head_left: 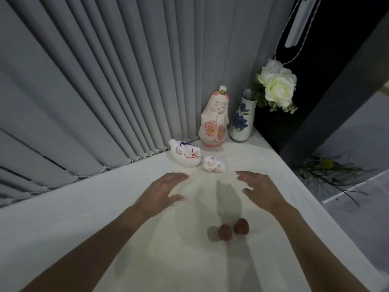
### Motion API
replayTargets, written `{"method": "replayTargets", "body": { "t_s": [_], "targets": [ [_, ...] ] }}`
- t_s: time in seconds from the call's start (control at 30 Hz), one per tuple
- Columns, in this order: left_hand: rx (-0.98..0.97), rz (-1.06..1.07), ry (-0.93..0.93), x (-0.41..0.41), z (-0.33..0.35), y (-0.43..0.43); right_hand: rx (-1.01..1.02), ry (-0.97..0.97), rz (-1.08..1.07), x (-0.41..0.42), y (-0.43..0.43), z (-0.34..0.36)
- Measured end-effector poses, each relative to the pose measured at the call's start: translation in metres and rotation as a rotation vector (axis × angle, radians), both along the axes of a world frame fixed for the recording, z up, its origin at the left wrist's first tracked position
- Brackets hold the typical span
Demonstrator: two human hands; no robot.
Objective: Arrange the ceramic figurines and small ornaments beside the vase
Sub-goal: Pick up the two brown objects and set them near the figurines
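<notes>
Both hands are hovering palm-down over the white tabletop (pixel 84 218), fingers spread and holding nothing: the left hand (pixel 163 191) at about 11 o'clock from the frame's centre-bottom, the right hand (pixel 260 190) at about 1 o'clock.

The pieces are sitting in the far corner. The blue-flowered vase (pixel 242 121) with white roses (pixel 277 85) is standing at roughly 1 o'clock from the hands, and the tall kimono doll figurine (pixel 214 123) is standing upright just beside it on its 9 o'clock side. At 8 o'clock from the doll, a rounded white animal figurine with red cord (pixel 186 153) is lying near the vertical blinds (pixel 105 81), and a smaller white spotted ornament (pixel 213 164) is sitting just beside it, nearest the fingertips. Two small brown egg-shaped ornaments (pixel 232 229) are resting at 6 o'clock from the hands, well apart from the group.

These are likely glazed ceramic: rigid, light, slick and chip-prone, so each probably wants a gentle pinch around its widest part, the doll around its lower body since it is looking top-heavy. The brown pieces may roll.

The dim light is blurring detail: what animals the two white pieces are cannot be told, nor the brown pieces' material. The objects on the floor beyond the table's edge, at 3 o'clock, are too dark to make out.
</notes>
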State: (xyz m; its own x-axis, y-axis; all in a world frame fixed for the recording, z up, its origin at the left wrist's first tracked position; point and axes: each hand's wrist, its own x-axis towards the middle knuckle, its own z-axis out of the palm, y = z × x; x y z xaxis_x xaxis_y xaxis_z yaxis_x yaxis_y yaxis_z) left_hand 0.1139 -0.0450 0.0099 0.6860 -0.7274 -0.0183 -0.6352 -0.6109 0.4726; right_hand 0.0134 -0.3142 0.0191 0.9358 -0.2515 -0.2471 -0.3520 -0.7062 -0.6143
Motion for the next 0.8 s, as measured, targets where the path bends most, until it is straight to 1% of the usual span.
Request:
{"method": "replayTargets", "body": {
  "t_s": [0.1,0.2,0.27,0.4,0.5,0.63,0.73,0.8],
  "targets": [
    [-0.031,0.054,0.158,-0.051,-0.024,0.001,0.218,0.071,-0.051,-0.037,-0.008,-0.017],
    [-0.033,0.090,0.290,-0.094,-0.046,-0.009,0.325,0.106,-0.032,-0.069,-0.007,-0.036],
    [-0.053,0.118,0.352,-0.114,-0.056,-0.020,0.346,0.072,-0.042,-0.083,-0.004,-0.047],
    [-0.140,0.205,0.439,-0.136,-0.065,-0.045,0.307,0.013,-0.003,-0.094,0.007,-0.057],
    [-0.189,0.289,0.452,-0.139,-0.065,-0.059,0.310,-0.045,0.005,-0.095,0.015,-0.060],
    [-0.208,0.335,0.447,-0.133,-0.060,-0.071,0.349,-0.082,-0.101,-0.092,0.022,-0.062],
    [-0.190,0.300,0.407,-0.131,-0.057,-0.076,0.343,-0.092,-0.138,-0.090,0.024,-0.064],
    [-0.216,0.284,0.408,-0.131,-0.056,-0.077,0.374,-0.104,-0.149,-0.089,0.023,-0.064]
  ]
}}
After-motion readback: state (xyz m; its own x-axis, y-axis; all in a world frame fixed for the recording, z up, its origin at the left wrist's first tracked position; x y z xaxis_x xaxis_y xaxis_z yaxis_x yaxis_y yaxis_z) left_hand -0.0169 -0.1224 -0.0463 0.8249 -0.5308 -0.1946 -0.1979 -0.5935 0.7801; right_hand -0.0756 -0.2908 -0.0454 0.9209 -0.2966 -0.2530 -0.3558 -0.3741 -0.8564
